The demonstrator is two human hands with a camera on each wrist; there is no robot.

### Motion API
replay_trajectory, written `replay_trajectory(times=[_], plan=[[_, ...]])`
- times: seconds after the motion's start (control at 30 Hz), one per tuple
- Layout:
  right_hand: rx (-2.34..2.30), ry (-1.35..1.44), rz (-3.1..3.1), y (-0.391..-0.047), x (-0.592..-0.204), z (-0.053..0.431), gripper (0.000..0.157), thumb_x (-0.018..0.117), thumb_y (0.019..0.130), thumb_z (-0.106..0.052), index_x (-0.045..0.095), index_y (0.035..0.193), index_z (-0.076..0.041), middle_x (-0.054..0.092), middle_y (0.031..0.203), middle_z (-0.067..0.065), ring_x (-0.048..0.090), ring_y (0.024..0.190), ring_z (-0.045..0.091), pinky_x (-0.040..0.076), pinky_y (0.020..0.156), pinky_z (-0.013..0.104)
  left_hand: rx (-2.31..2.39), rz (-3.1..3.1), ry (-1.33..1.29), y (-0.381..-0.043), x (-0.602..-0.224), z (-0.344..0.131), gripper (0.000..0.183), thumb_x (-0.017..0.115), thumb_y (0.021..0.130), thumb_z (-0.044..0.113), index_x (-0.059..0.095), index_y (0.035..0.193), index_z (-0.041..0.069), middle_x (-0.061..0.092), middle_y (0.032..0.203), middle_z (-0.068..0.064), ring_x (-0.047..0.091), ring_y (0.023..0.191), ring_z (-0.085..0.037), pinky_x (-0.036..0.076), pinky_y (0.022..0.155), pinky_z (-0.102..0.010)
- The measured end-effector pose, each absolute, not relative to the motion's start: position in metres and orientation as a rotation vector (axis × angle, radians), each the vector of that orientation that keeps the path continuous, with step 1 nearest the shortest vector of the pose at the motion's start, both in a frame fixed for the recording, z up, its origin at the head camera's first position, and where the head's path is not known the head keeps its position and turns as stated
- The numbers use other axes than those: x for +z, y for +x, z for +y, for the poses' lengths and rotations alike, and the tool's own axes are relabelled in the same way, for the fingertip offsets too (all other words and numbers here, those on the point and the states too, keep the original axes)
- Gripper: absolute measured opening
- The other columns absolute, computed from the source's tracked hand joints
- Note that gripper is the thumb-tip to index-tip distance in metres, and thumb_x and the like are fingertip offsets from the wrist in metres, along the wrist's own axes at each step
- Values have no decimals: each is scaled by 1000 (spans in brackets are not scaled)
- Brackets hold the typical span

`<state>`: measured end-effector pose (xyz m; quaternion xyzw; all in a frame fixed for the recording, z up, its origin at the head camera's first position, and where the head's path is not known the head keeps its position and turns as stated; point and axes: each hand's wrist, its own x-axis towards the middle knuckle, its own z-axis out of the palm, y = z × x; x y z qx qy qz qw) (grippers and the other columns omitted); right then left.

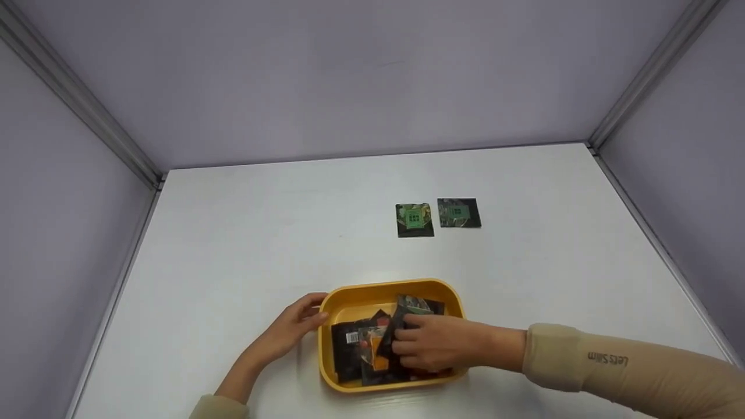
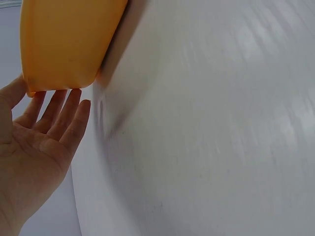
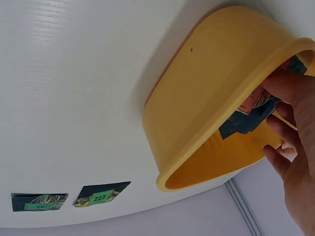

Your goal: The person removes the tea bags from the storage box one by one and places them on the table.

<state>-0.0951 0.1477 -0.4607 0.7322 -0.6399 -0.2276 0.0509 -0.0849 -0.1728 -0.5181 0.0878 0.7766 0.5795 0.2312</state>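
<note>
A yellow plastic basin (image 1: 355,289) stands near the table's front, with several dark, flat printed packets (image 1: 347,352) lying overlapped in it. My left hand (image 1: 294,323) is at its left end, thumb over the rim and the fairly straight fingers (image 2: 64,115) against the outer wall. Inside the basin, my right hand (image 1: 433,342) has its curled fingers around the edge of a tilted dark packet (image 1: 391,334); part of that packet is hidden under the hand. In the right wrist view, the thumb lies over packets with a reddish label (image 3: 253,101).
Two dark packets with green labels lie side by side beyond the basin, a left one (image 1: 415,220) and a right one (image 1: 459,213). The white table (image 1: 244,233) is bordered by pale panels (image 1: 361,87) at the back and on both sides.
</note>
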Motion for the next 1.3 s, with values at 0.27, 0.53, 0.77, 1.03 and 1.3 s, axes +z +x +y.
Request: replay_trajectory(times=[0.27, 0.53, 0.77, 1.03, 1.3], plan=[[-645, 2205, -2028, -93, -457, 148, 16, 61, 99, -35, 55, 109, -24, 63, 113, -9, 55, 107, 12, 42, 98, 33, 1600, 2134, 251, -85, -517, -174, 47, 54, 104, 29, 47, 144, 7, 53, 141, -14, 53, 127, -33, 48, 101, -45], [-612, 2118, -2070, -88, -447, 151, 22, 67, 96, -35, 51, 106, -23, 67, 106, -9, 61, 97, 10, 46, 94, 31, 1604, 2126, 241, -83, -517, -172, 48, 55, 103, 29, 45, 145, 8, 52, 142, -14, 54, 127, -32, 49, 101, -44], [-497, 2098, -2036, -88, -439, 154, 9, 62, 98, -33, 61, 96, -25, 64, 93, -9, 58, 83, 9, 44, 75, 27, 1618, 2118, 247, -84, -518, -173, 46, 55, 103, 29, 47, 144, 8, 51, 143, -13, 52, 129, -32, 49, 101, -43], [-371, 2055, -2078, -87, -430, 157, 11, 70, 93, -26, 60, 91, -23, 64, 83, -11, 52, 73, 9, 40, 68, 24, 1631, 2105, 268, -84, -520, -174, 45, 54, 104, 26, 47, 144, 8, 52, 142, -14, 53, 127, -32, 50, 100, -43], [-242, 1967, -2159, -87, -421, 165, 17, 74, 90, -17, 59, 98, -19, 65, 87, -8, 59, 81, 10, 50, 84, 29, 1616, 2124, 259, -84, -520, -174, 46, 54, 104, 28, 47, 144, 8, 53, 141, -13, 54, 126, -32, 50, 100, -43]])
